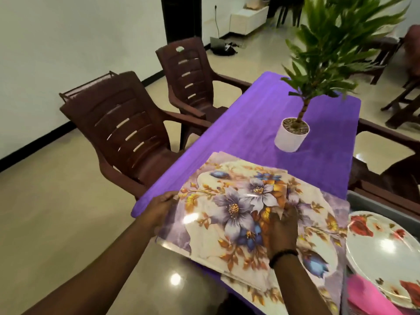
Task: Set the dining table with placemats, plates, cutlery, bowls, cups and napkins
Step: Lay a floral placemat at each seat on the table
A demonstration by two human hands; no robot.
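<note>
Now the left hand (pixel 162 209) grips the left edge of the top floral placemat (pixel 229 208), which lies on a stack at the table's (pixel 250 130) near end. Right hand (pixel 283 233) presses flat on the mat, fingers straight; plates (pixel 384 251) sit just right.
</note>
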